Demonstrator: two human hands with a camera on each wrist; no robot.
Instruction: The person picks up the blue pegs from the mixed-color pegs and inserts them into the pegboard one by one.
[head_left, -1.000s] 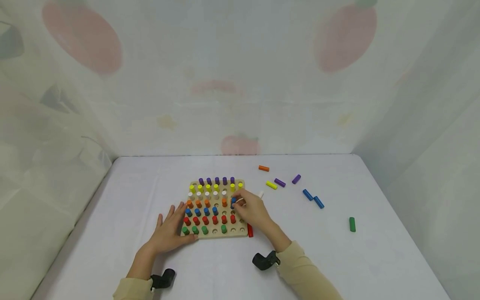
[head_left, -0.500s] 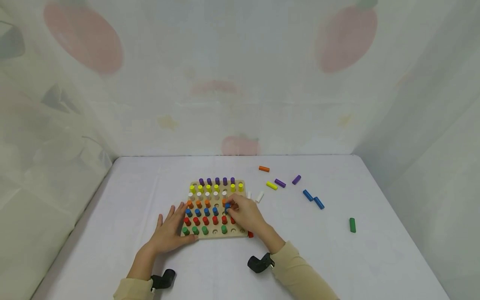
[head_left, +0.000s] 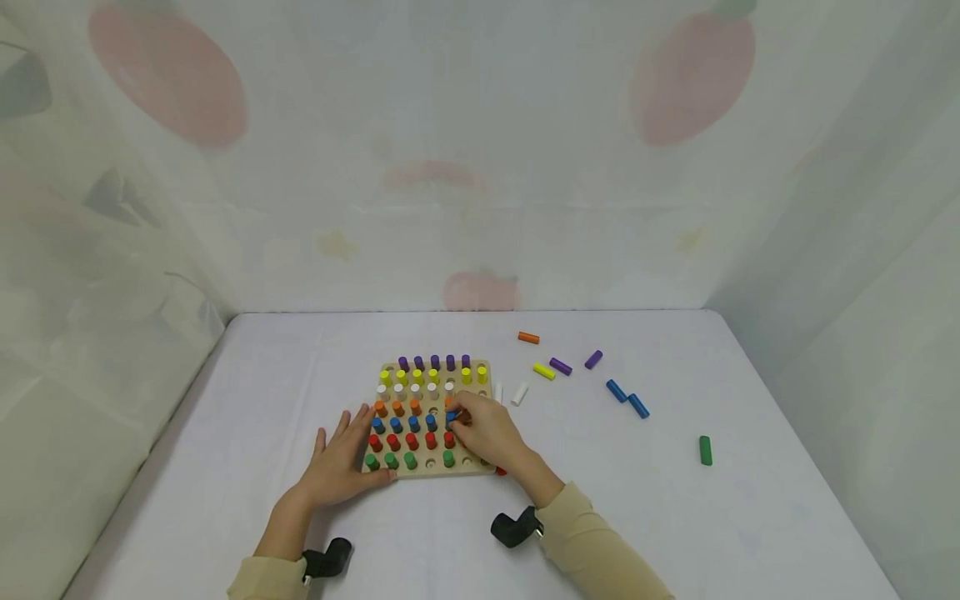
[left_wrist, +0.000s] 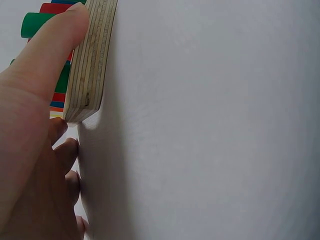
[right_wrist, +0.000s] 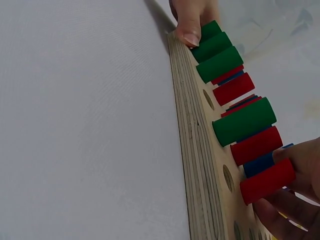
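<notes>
A wooden pegboard (head_left: pixel 465 469) lies on the table with rows of coloured pegs standing in it, purple at the far side and green nearest. My left hand (head_left: pixel 339 461) rests at its near left corner, fingers spread along the left side and thumb on the front edge. Between thumb and fingertips, my right hand (head_left: pixel 487 429) pinches a blue peg (head_left: pixel 451 417) upright at the blue row, right of the other blue pegs. In the right wrist view this blue peg (right_wrist: pixel 260 164) shows behind a red peg (right_wrist: pixel 267 181). My right hand covers the board's right part.
Two white pegs (head_left: pixel 520 394) lie right of the board. Farther right are an orange peg (head_left: pixel 528 337), a yellow peg (head_left: pixel 543 372), two purple pegs (head_left: pixel 560 367), two blue pegs (head_left: pixel 637 406) and a green peg (head_left: pixel 705 450). A red peg (head_left: pixel 501 471) is partly hidden beside the board.
My right hand has moved left and slightly nearer with the blue peg, from right of the orange peg to the blue row, and the peg has gone lower. My left hand has stayed still.
</notes>
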